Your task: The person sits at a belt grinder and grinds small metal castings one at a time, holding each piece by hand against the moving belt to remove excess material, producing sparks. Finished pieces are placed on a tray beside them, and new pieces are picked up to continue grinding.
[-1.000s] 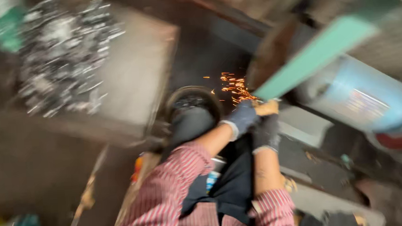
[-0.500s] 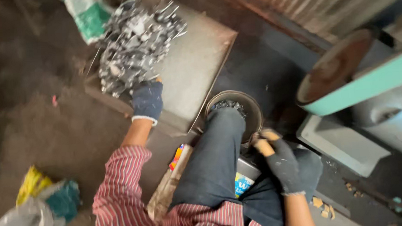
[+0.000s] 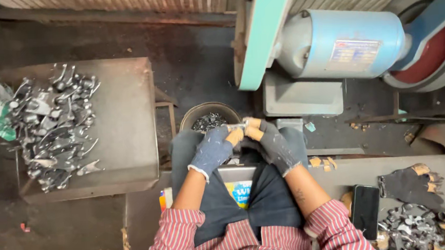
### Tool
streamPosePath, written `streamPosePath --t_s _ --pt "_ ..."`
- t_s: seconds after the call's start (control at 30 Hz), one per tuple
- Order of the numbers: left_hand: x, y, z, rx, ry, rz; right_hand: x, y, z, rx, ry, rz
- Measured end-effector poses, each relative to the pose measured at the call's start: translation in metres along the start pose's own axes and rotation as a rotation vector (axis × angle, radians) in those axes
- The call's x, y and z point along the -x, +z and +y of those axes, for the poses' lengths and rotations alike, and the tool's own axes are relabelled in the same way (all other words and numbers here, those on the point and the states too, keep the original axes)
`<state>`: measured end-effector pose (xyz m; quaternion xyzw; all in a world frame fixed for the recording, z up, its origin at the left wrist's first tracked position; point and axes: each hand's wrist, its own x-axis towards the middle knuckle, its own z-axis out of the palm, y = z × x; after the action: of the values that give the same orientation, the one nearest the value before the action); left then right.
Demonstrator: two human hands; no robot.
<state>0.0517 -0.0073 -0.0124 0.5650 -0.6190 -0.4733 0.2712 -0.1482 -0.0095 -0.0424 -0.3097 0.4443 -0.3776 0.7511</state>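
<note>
Both my hands wear dark knit gloves with tan fingertips. My left hand and my right hand meet over my knees and together pinch a small silvery metal part. Just beyond the part stands a round bucket holding dark metal scraps. Ahead of that rises a belt grinder with a green belt and a blue motor.
A grey metal tray on my left carries a heap of shiny metal parts. On my right lie a black phone, a spare pair of gloves and more metal parts. A red wheel sits far right.
My left hand has left the heap on the tray and come back to my knees. Both hands now hold one part together. The view has swung upright toward the grinder.
</note>
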Motion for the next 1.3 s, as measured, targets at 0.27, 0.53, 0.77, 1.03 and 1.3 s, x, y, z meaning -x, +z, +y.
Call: streamPosePath --t_s 0.27,0.53,0.77,1.03,1.3 --pt "-0.086 0.079 -0.024 -0.119 0.033 0.365 -0.093 -0.007 -0.002 -0.557 0.156 0.296" --pt "-0.093 0.071 -0.067 0.270 0.086 0.365 -0.075 -0.027 0.011 0.327 -0.316 0.377" --pt "-0.117 0.093 -0.039 0.332 0.083 0.234 -0.068 -0.032 0.002 -0.042 -0.225 0.491" --pt "-0.111 0.099 -0.053 0.482 0.093 0.467 -0.090 -0.024 0.010 0.064 -0.225 0.463" --pt "-0.103 0.086 -0.022 0.666 0.197 -0.052 -0.035 -0.040 -0.012 -0.112 -0.278 0.463"
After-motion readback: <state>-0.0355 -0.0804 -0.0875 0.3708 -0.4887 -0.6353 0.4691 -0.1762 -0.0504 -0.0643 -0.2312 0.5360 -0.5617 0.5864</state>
